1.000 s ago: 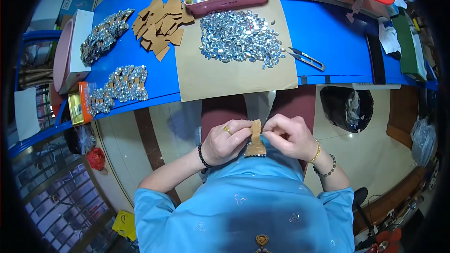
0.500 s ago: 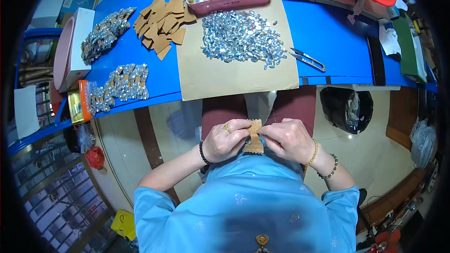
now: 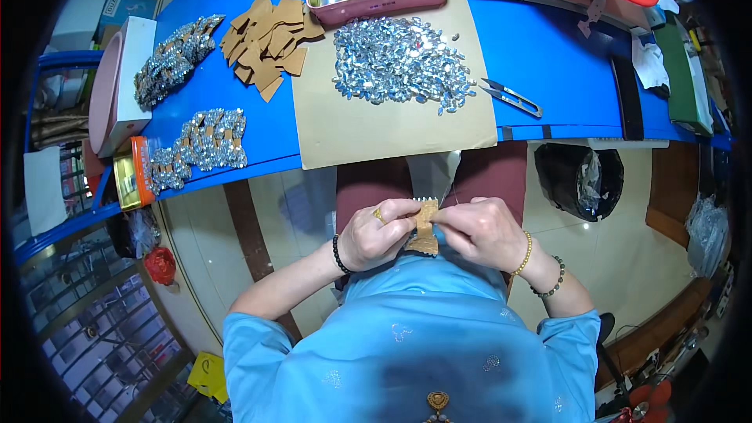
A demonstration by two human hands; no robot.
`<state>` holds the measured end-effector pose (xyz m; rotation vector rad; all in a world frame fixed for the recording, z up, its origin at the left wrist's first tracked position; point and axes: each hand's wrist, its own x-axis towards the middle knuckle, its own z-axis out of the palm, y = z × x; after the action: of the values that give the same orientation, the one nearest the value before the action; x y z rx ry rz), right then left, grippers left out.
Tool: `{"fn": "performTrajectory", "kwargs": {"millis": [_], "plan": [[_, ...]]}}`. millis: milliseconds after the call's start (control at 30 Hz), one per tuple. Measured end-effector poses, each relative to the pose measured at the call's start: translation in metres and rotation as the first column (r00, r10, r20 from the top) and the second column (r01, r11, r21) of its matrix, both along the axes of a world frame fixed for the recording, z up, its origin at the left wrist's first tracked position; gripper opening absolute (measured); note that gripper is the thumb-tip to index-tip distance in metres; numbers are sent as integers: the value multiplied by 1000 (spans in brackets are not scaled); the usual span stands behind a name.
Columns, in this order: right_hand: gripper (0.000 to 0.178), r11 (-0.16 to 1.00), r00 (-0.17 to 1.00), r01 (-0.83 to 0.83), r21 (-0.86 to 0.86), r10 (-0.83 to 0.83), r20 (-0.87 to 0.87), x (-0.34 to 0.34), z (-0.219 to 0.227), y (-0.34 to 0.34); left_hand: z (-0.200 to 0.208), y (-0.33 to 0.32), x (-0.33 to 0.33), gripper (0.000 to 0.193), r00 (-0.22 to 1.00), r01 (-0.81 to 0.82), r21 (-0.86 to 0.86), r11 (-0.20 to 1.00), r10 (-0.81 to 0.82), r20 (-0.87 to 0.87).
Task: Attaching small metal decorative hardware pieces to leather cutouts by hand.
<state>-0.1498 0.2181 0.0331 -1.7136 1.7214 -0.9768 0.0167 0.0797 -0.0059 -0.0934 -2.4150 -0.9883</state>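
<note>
In front of my lap I hold a small brown cardboard card (image 3: 425,229), narrow in the middle, with toothed ends. My left hand (image 3: 378,236) is closed on its left side, the thumb and fingers pinching it. The fingers of my right hand (image 3: 483,233) are closed against the card's right edge; whether they also pinch a thread is hidden. A faint thin line runs up near the right fingers. Beyond my hands, a heap of shiny silver oval stones (image 3: 399,63) lies on a tan sheet (image 3: 392,135).
Brown card pieces (image 3: 266,39) are piled left of the stones. Finished-looking stone-covered cards (image 3: 213,139) lie farther left. Thread snips (image 3: 513,98) rest on the blue table (image 3: 540,70). A pink tin (image 3: 384,5) holds a spool. A black bin (image 3: 576,180) stands at right.
The card has tilted slightly between my fingers, so its far toothed edge shows more plainly. Both hands stay nearly in place. The view has shifted a little.
</note>
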Motion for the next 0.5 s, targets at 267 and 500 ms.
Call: {"fn": "performTrajectory", "kwargs": {"millis": [267, 500], "plan": [[8, 995, 995, 96, 4, -96, 40, -3, 0, 5, 1, -2, -1, 27, 1000, 23, -2, 1000, -23, 7], [10, 999, 999, 19, 26, -18, -33, 1, -3, 5, 0, -2, -1, 25, 999, 43, -18, 999, -43, 3]]}}
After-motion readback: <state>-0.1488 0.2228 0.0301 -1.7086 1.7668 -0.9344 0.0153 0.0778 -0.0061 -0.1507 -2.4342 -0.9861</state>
